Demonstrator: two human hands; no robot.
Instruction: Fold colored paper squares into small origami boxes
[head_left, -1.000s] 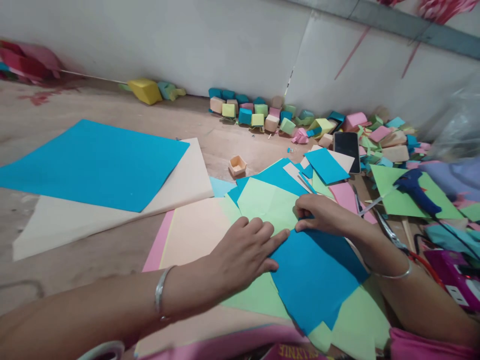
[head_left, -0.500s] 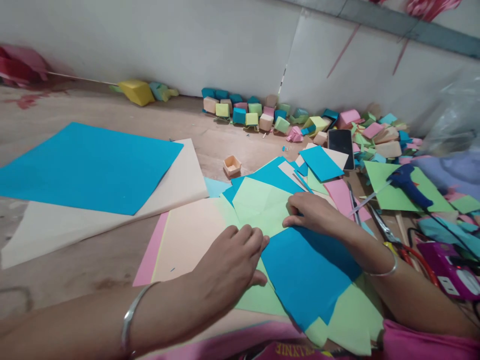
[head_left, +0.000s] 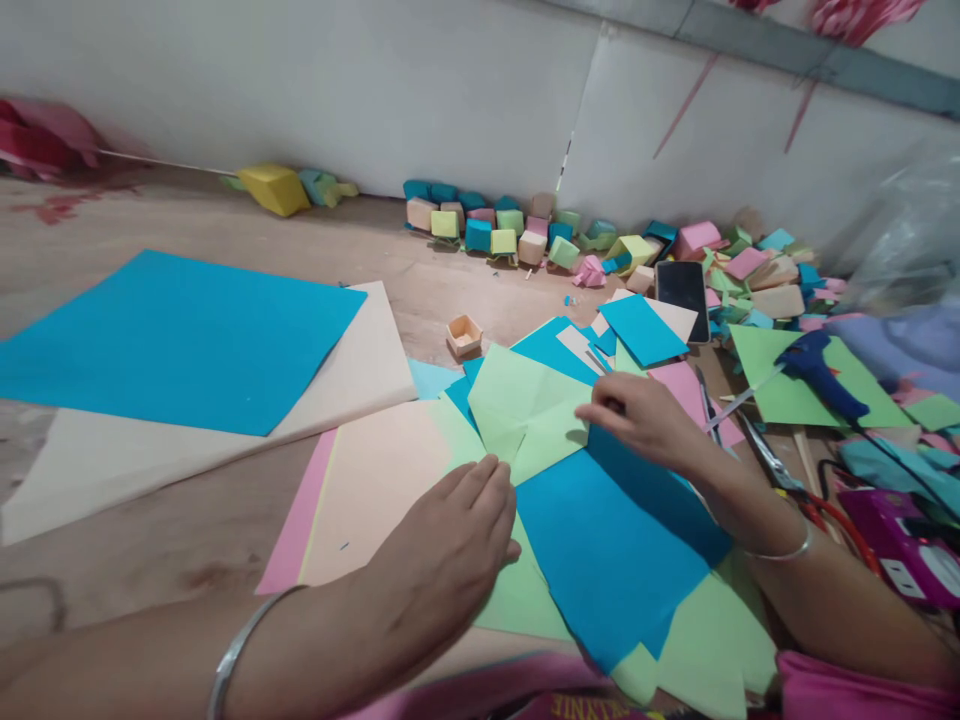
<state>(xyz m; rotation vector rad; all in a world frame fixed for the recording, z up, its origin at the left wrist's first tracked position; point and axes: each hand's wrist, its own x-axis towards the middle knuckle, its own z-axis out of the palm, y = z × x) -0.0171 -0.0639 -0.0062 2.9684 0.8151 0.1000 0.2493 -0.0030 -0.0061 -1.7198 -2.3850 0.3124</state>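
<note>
A creased light green paper (head_left: 525, 405) lies over other sheets in the middle. My right hand (head_left: 637, 415) pinches its right edge between thumb and bent fingers. My left hand (head_left: 457, 530) is closed at the paper's lower corner, its fingers held together and the fingertips against the paper; the grip itself is partly hidden. Beneath and nearer to me lies a blue sheet (head_left: 615, 540), shaded by my right arm. Under my left hand are peach sheets (head_left: 375, 490) with pink and yellow edges showing.
A small peach paper box (head_left: 464, 336) stands beyond the sheets. Coloured paper boxes (head_left: 502, 242) line the wall. On the right are a phone (head_left: 681, 300), a blue glue gun (head_left: 821, 370), scissors (head_left: 772, 455) and a purple power socket (head_left: 900, 545). A large blue sheet (head_left: 187, 340) lies left.
My right hand has lifted slightly and shifted right with the green paper's edge. My left hand has moved a little left, its fingers straighter. A crease now shows near the paper's lower corner.
</note>
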